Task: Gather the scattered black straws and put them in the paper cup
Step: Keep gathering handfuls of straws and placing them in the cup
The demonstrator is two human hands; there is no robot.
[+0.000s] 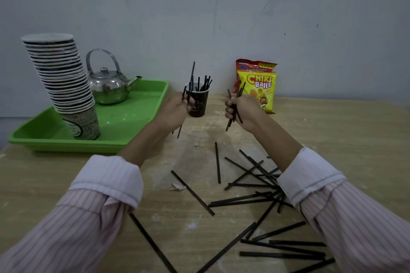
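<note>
Gripping a bundle of black straws [230, 123] each, the left hand [177, 106] hovered just left of the paper cup [198, 102], the right hand [240, 109] near its right; many loose straws [281, 255] lay before the cup on the desk [355, 139]. Likely next: drop both bundles in.

Views: one, from a camera worn on the person's head.
Vantage: above the near edge of the desk [66, 173].
Facing: forward and down toward the pale wall [221, 6], which fills the upper half of the frame.
Nearness: close. The striped sleeves [77, 217] enter from the bottom corners; the left hand [175, 111] and right hand [241, 111] sit mid-frame, flanking the paper cup [198, 104].
Lens: wide-angle. The cup stack [64, 82] leans, possibly from edge distortion.
Coverage: green tray [124, 117] at left to snack bags [258, 86] at right. The black straws [217, 162] lie nearest the camera.
</note>
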